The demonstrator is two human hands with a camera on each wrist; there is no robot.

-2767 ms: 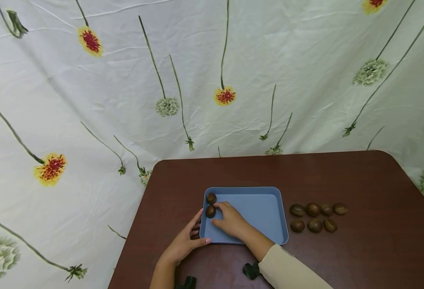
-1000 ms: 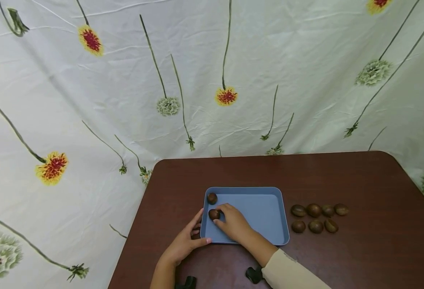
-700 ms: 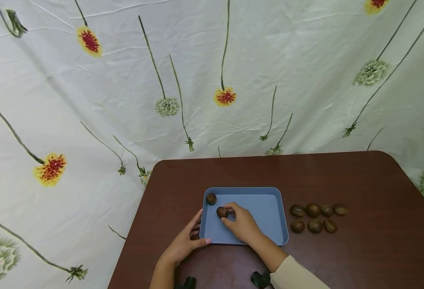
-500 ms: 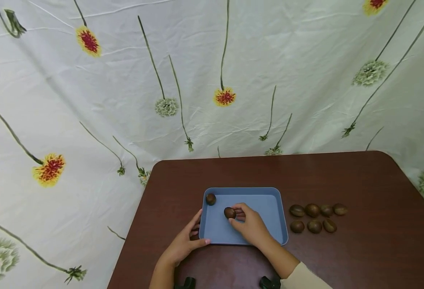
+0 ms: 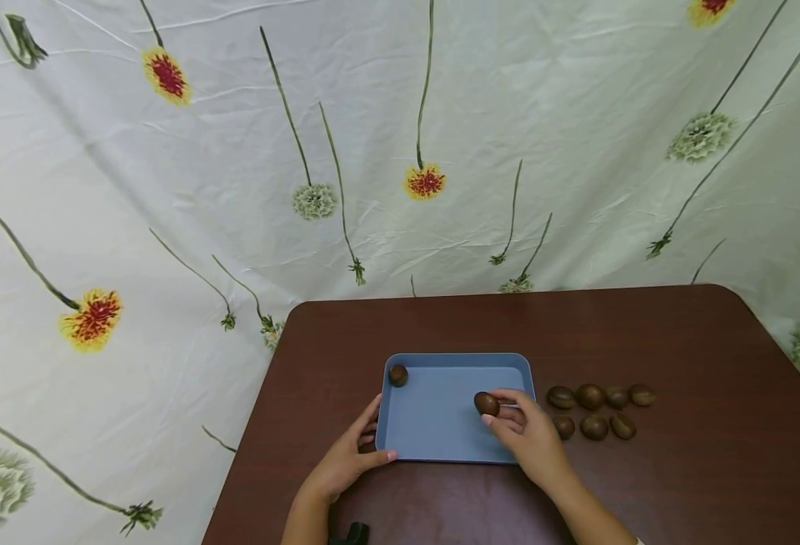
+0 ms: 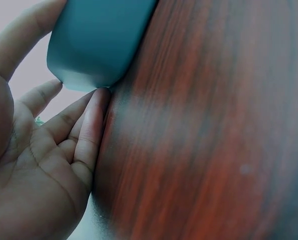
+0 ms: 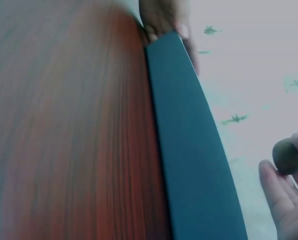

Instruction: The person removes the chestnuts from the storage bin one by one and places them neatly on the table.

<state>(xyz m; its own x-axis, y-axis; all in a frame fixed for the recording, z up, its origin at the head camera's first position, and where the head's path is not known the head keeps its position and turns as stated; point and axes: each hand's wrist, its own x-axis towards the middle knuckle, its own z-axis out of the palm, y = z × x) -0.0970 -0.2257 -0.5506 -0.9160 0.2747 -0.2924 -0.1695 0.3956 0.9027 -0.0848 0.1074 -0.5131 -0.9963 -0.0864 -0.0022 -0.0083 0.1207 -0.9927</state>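
Note:
My right hand pinches a dark brown, glossy nut between thumb and fingertips, over the right part of the blue tray. In the right wrist view the same nut shows at the right edge, in the fingers. A second brown nut sits in the tray's far left corner. My left hand rests against the near left corner, thumb along the front wall and fingers along the left side. The left wrist view shows those extended fingers touching the tray wall.
Several similar nuts lie in two rows on the brown table, just right of the tray. Behind the table hangs a white cloth with printed flowers. A small black object shows beside the left wrist.
My right hand has taken the nearer nut from the tray's left side and carried it rightward across the tray. The left hand and the other nuts stay in place.

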